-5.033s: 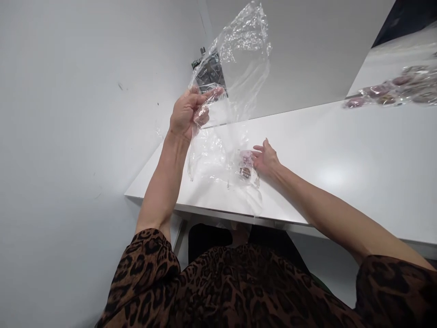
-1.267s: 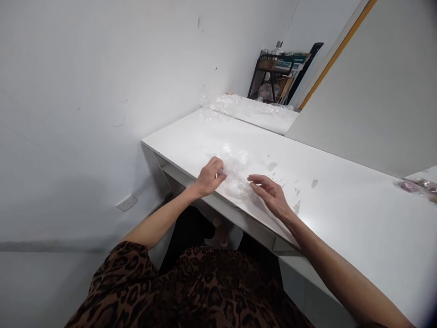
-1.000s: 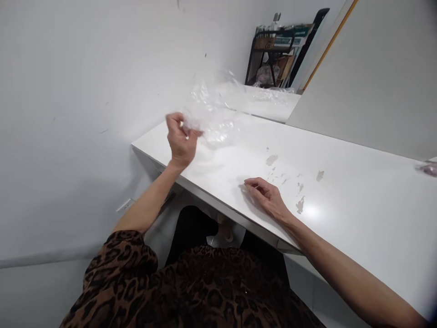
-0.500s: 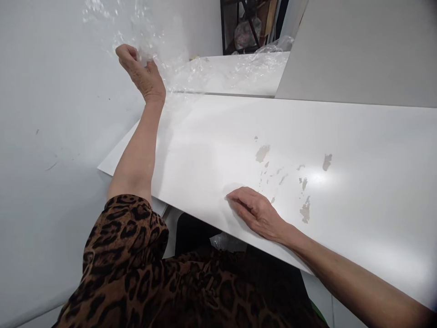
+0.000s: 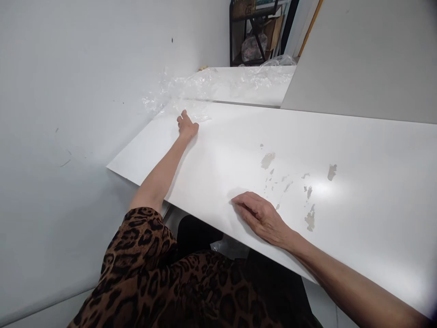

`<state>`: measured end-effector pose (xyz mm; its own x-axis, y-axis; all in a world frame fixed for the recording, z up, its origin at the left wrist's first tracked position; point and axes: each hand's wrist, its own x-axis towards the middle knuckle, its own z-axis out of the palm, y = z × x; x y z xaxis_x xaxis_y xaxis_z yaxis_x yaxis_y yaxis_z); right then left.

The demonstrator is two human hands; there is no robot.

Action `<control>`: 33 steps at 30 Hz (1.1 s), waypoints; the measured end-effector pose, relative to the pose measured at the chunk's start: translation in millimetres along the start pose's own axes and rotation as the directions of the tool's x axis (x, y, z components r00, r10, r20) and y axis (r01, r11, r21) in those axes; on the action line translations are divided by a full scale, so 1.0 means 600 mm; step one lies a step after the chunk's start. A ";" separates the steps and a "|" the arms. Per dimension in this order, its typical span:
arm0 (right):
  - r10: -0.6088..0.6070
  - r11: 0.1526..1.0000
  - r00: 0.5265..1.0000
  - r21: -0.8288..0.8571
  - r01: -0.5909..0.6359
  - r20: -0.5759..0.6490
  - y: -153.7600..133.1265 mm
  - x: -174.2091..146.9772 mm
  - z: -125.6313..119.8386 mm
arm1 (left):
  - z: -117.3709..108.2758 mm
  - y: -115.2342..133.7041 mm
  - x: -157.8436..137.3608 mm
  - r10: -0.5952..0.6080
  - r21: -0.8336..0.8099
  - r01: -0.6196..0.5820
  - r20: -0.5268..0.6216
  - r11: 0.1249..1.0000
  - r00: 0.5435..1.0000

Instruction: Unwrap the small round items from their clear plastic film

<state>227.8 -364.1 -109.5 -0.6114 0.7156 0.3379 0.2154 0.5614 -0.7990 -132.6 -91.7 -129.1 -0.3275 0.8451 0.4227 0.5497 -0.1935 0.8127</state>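
My left hand (image 5: 187,125) reaches across the white tabletop (image 5: 218,159) at the near edge of a heap of clear plastic bags (image 5: 191,89). Its fingers are apart and nothing is gripped; whether the fingertips touch the plastic I cannot tell. Close to the table's front edge rests my right hand (image 5: 261,216), its fingers curled together and its thumb against them. No object shows in it. Several grey worn patches (image 5: 268,160) mark the white surface beyond the right hand.
A white wall (image 5: 85,91) borders the table on the left. Behind stands a second white surface (image 5: 259,91) with more thin plastic (image 5: 278,61) on it. A grey panel (image 5: 368,59) rises at the back right. Farther off is a dark shelf rack (image 5: 235,36) holding bags and boxes.
My left hand has come down from the raised plastic onto the tabletop and opened, letting go of it. The plastic has settled by the wall. My right hand stays in place.
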 end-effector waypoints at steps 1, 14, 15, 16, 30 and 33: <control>-0.002 1.000 1.000 -0.002 0.002 0.002 0.001 0.000 0.000 | -0.002 0.012 -0.018 -0.052 0.017 0.052 0.011 0.999 0.999; 0.001 1.000 1.000 -0.017 -0.001 0.023 0.011 0.008 0.003 | 0.066 0.187 -0.249 0.053 0.136 -0.128 0.456 0.982 0.888; -0.003 1.000 1.000 -0.017 0.003 0.024 0.011 0.009 0.003 | 0.074 0.203 -0.262 0.062 0.133 -0.145 0.490 0.981 0.870; -0.007 1.000 1.000 -0.015 0.007 0.025 0.011 0.010 0.004 | 0.082 0.218 -0.274 0.068 0.122 -0.152 0.519 0.981 0.852; 0.147 0.943 0.989 0.301 -0.141 0.001 0.013 0.015 -0.020 | 0.148 0.295 -0.356 -0.125 -0.268 0.325 0.566 0.907 0.815; 0.245 0.943 0.968 0.247 -0.224 -0.057 0.023 0.007 -0.062 | 0.140 0.293 -0.359 -0.127 -0.394 0.386 0.544 0.834 0.829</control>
<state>256.4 -337.7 -100.7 -0.4956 0.8537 0.1600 0.1521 0.2666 -0.9517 99.0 -265.8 -111.2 0.0771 0.9966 0.0288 0.0292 -0.0312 0.9991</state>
